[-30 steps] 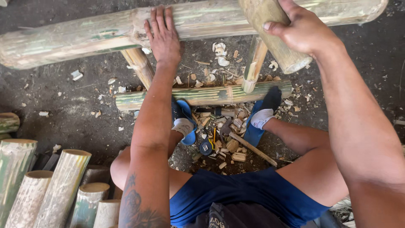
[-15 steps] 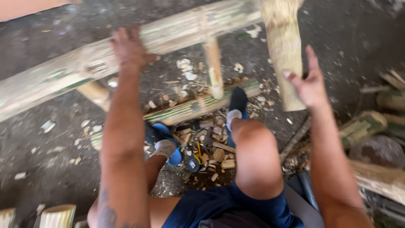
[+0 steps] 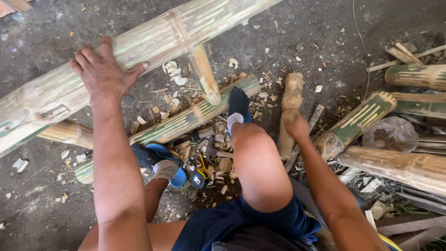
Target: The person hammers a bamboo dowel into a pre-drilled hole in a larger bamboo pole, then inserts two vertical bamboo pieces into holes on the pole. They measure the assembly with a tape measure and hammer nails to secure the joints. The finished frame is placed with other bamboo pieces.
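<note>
Bamboo pole (image 3: 153,46): thick, pale green and yellow, slanting from lower left to upper right across the top of the view, raised off the ground.
Left hand (image 3: 102,72): flat on the thick pole, palm down, fingers spread over the upper curve, thumb out to the side; pressing, not wrapped around.
Right hand (image 3: 297,126): closed around the lower end of a short wooden club (image 3: 290,104), fist tight on it.
Club position: upright-leaning, worn pale head pointing away, just right of the raised knee, low near the ground.
Short rung (image 3: 204,74): thin bamboo piece joined under the thick pole, angling down toward a second, thinner pole.
Lower pole (image 3: 186,121): green-striped, lying on the ground between the feet, roughly parallel to the thick pole.
Feet: 2, in blue sandals with light socks, left sandal (image 3: 160,158) beside the lower pole, right foot (image 3: 239,107) touching that pole's far end.
Ground (image 3: 325,37): dark, dusty, strewn with pale wood chips (image 3: 218,162) thickest between the feet.
Right side: several cut bamboo lengths (image 3: 395,165) piled, plus a clear plastic bag (image 3: 391,134).
</note>
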